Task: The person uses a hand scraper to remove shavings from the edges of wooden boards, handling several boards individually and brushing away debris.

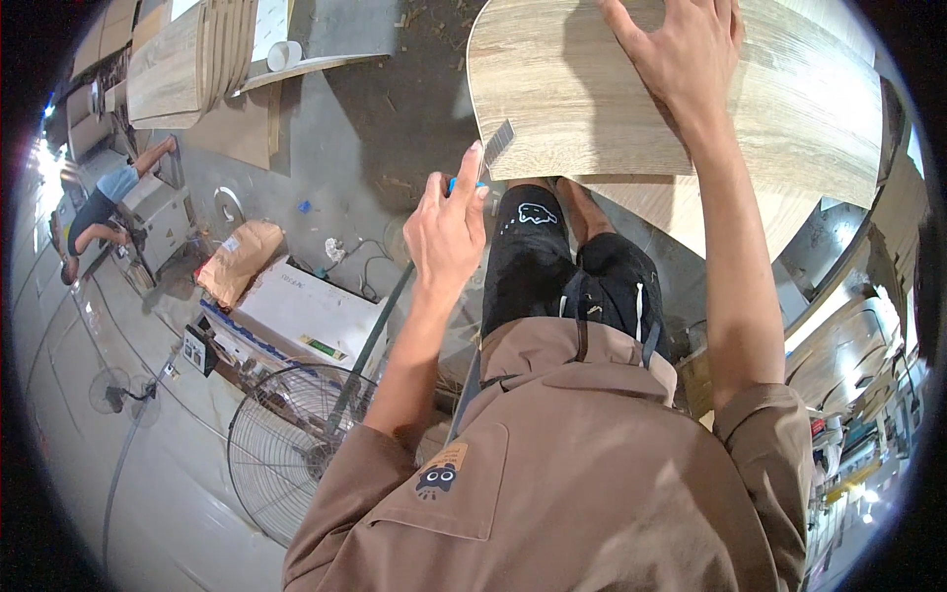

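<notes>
In my left hand (446, 232) is a utility knife (500, 144) with a bit of blue at its handle. Its grey blade lies against the near left corner of a light wood-grain panel (562, 94), and my index finger stretches along the knife. My right hand (683, 64) rests flat on top of the panel, thumb apart from the other fingers; the fingertips are cut off by the upper edge of the picture. The panel's left corners are rounded, and its near edge runs just in front of my legs.
Under the panel, another wood-grain board (666, 212) sticks out. To my left stand a large fan (316, 449), a white box (311, 311) and a brown paper sack (244, 259). Stacked panels (182, 79) and a white roll (284, 55) are farther off. Another person (104, 207) is at the far left.
</notes>
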